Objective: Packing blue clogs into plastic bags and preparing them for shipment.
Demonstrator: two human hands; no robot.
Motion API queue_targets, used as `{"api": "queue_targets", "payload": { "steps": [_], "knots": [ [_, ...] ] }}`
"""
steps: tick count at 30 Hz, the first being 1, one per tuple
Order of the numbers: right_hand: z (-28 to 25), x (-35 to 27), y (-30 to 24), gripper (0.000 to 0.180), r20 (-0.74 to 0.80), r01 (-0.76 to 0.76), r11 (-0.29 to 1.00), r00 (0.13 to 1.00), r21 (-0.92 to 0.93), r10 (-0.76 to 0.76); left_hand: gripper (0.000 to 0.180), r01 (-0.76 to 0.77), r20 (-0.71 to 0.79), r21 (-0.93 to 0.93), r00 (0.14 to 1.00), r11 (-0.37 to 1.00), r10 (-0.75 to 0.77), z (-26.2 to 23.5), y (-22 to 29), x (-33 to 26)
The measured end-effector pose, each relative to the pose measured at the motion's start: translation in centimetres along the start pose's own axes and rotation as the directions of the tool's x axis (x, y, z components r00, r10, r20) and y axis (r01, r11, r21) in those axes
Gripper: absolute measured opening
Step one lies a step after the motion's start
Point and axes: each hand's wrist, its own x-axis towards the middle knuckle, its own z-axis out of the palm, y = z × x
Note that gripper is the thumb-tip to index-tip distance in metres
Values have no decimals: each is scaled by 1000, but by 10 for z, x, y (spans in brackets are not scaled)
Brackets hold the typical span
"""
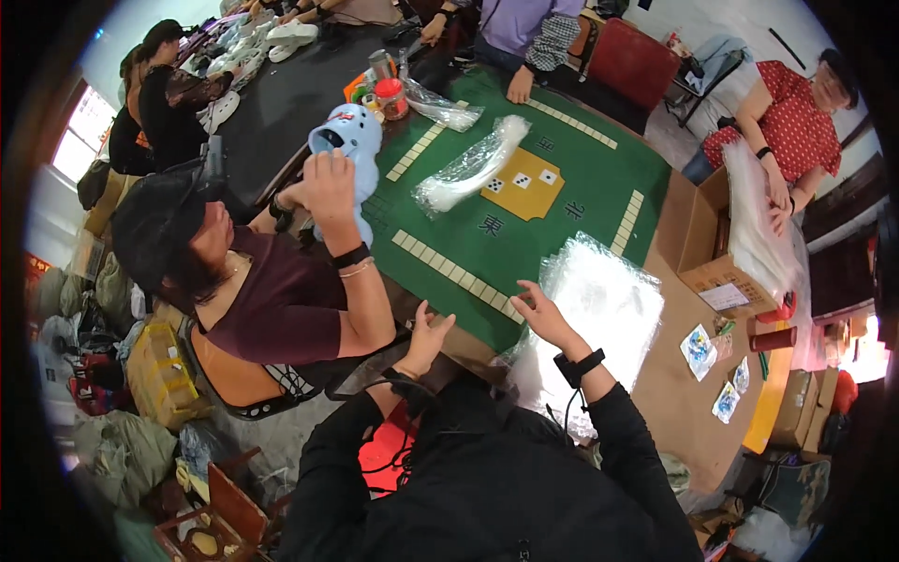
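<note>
The left hand (424,348) and right hand (547,320) look empty, fingers spread. The clear plastic bags (613,314) lie on the tabletop (670,431), just right of the right fingers; pinching a single edge would probably separate one most cleanly.

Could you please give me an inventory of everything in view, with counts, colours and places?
Table: one, brown, in front
Mat: one, green with yellow centre, on table
Plastic stack: one, clear, table's near side
Plastic bundles: two, clear, mat's far-left half
Clog: at least one, light blue, held at left
Jar: one, red, beyond clog
Carton: one, brown, table's right
Packets: three, blue-white, right
Chair: one, red, far side
Wrapped box: one, yellow, floor left
Pale clogs: several, whitish, far left
Co-workers: at least five, varied clothing, around
Left hand: one, black-sleeved, near mat
Right hand: one, black-sleeved, stack's left edge
</note>
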Motion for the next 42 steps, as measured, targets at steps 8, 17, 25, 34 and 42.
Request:
{"api": "queue_targets", "payload": {
  "steps": [8, 17, 25, 34, 42],
  "knots": [
    [32, 39, -28, 57, 60, 27, 1000, 998, 1, -27, 83, -68, -25, -38, 997, 997, 67, 1, -23, 22],
    [50, 39, -8, 58, 70, -1, 996, 998, -85, 7, 77, -93, 109, 58, 990, 994, 86, -8, -32, 9],
    [50, 30, 0, 57, 113, 3, 990, 994, -141, 13, 74, -135, 65, 98, 989, 986, 129, -10, -38, -12],
    [28, 15, 51, 57, 41, -27, 975, 998, -222, 37, 51, -269, 22, 19, 963, 963, 269, -6, -29, -33],
    [17, -53, 95, 74, -180, -509, 660, 846, -552, 502, 25, -487, -230, -73, 857, 870, 460, -38, 60, -41]
  ]
}}
